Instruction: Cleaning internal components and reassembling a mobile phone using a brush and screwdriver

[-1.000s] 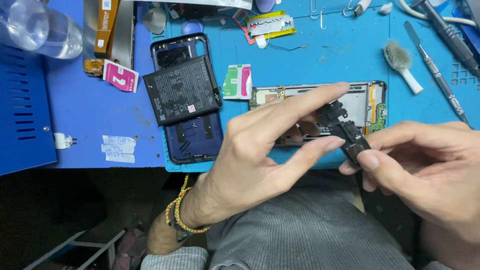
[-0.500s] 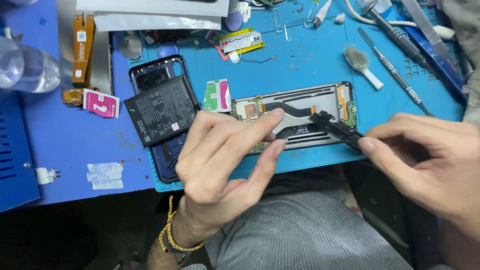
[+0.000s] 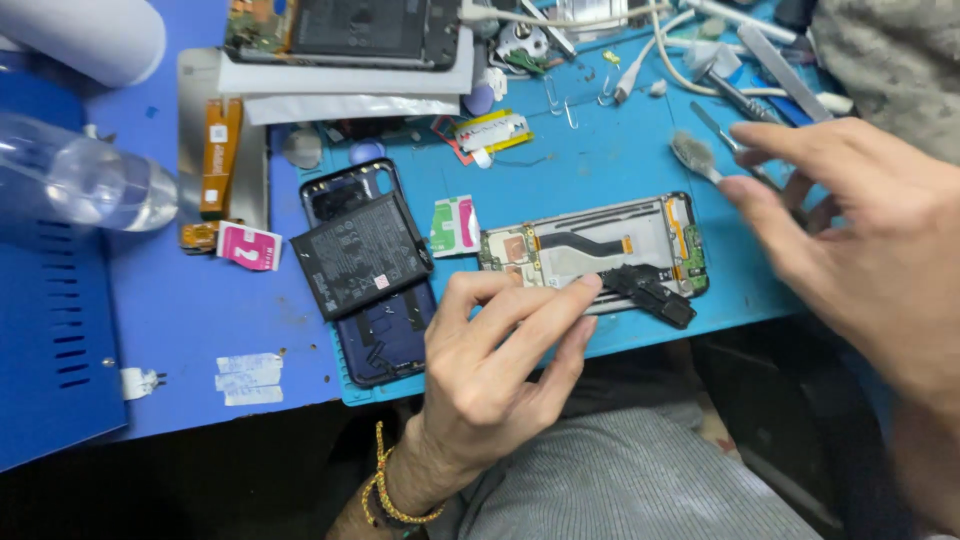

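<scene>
The opened phone frame [image 3: 600, 250] lies flat on the blue mat [image 3: 620, 150] of the bench, its long side running left to right. A loose black part [image 3: 650, 293] rests on its near edge. The left hand [image 3: 495, 370] is closest, fingers stretched out and touching the frame, holding nothing. The right hand [image 3: 850, 230] hovers open above the right end, also empty.

Light blue mat [image 3: 600, 150] under a silver-framed opened phone [image 3: 600, 245] with green boards and an orange flex strip; black battery [image 3: 360, 265] on a dark navy back cover [image 3: 385, 335]; pink-and-green sticker [image 3: 455, 225]; yellow-beaded bracelet [image 3: 385, 500]
</scene>
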